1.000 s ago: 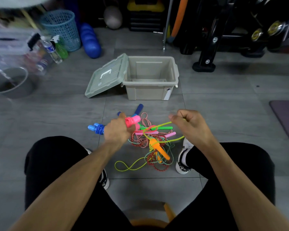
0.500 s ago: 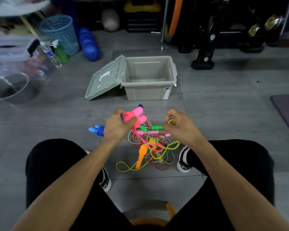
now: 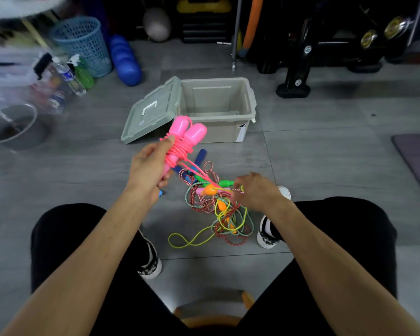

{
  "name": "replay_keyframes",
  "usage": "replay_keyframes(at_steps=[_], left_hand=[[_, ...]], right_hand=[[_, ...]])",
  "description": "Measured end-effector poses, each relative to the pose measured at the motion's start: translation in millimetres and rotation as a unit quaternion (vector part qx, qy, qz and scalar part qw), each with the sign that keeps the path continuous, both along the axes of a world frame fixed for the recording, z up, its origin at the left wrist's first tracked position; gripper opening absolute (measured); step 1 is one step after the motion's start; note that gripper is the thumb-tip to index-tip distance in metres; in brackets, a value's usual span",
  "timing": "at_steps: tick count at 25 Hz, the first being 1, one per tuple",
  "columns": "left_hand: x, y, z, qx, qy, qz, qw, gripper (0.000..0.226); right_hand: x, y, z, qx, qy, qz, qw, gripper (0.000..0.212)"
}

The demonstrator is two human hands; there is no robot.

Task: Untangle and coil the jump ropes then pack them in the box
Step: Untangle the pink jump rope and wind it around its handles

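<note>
Your left hand (image 3: 148, 170) grips the pink rope (image 3: 182, 144), mostly coiled round its handles; your right hand (image 3: 257, 192) pinches cord in the tangle (image 3: 218, 209). Free the pink tail next, then reach the box (image 3: 218, 105) at 12 o'clock

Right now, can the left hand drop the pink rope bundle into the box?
Probably not yet: the box is open and empty, but a pink strand still runs from the pink rope bundle in the left hand into the tangle.
</note>
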State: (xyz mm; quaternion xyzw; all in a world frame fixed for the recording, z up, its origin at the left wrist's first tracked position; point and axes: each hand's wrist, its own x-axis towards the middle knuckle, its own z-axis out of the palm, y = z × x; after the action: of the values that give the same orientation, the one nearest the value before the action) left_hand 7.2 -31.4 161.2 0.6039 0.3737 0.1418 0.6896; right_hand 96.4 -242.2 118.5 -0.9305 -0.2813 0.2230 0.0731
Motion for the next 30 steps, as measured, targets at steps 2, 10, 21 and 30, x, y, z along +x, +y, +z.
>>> replay_keyframes(at_steps=[2, 10, 21, 30], left_hand=[[-1.7, 5.9, 1.3, -0.003, -0.01, 0.004, 1.0, 0.033], [-0.3, 5.2, -27.6, 0.12, 0.119, -0.016, 0.986, 0.031], [6.2, 2.7, -36.9, 0.227, 0.133, 0.007, 0.965, 0.04], [0.8, 2.3, -45.4, 0.275, 0.173, -0.016, 0.946, 0.049]], right_hand=[[-1.8, 1.5, -3.4, 0.005, 0.003, 0.03, 1.0, 0.024], [-9.2, 9.2, 10.5, 0.331, -0.07, -0.004, 0.941, 0.009], [-5.0, 2.2, 36.3, 0.362, 0.227, -0.22, 0.877, 0.026], [-7.9, 1.6, 27.3, 0.4, -0.049, -0.077, 0.912, 0.014]])
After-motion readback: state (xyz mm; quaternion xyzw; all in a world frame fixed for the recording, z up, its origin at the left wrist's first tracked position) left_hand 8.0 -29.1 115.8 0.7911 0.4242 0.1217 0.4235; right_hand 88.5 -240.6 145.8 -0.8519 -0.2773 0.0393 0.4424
